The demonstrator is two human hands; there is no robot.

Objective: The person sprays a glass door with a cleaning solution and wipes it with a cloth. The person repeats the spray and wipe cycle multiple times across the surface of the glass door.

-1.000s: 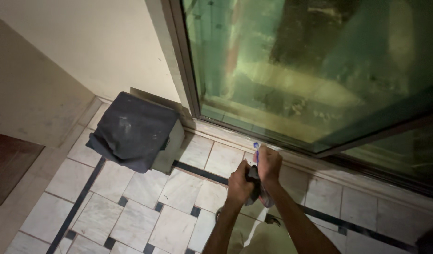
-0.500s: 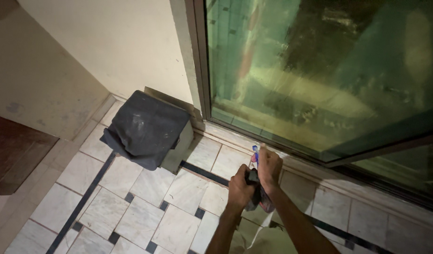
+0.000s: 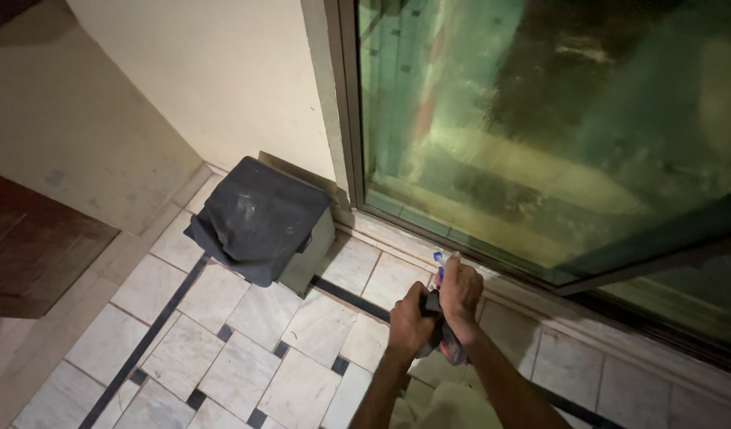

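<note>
Hands (image 3: 437, 306) gripping dark crumpled cloth (image 3: 438, 338), marble tiles (image 3: 238, 373)

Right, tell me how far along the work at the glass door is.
Done: nothing I can confirm; the glass door looks smeared and streaky. In hand: both hands meet low by the door track, the right hand gripping a blue-tipped tool, the left hand bunching a dark cloth. Left: the cloth is off the glass, not yet wiping it.

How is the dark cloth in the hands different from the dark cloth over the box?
The cloth in the hands is small and bunched between the left hand and right hand. The cloth over the box is much bigger, spread out and draped, and nobody touches it. Both look dark.
</note>
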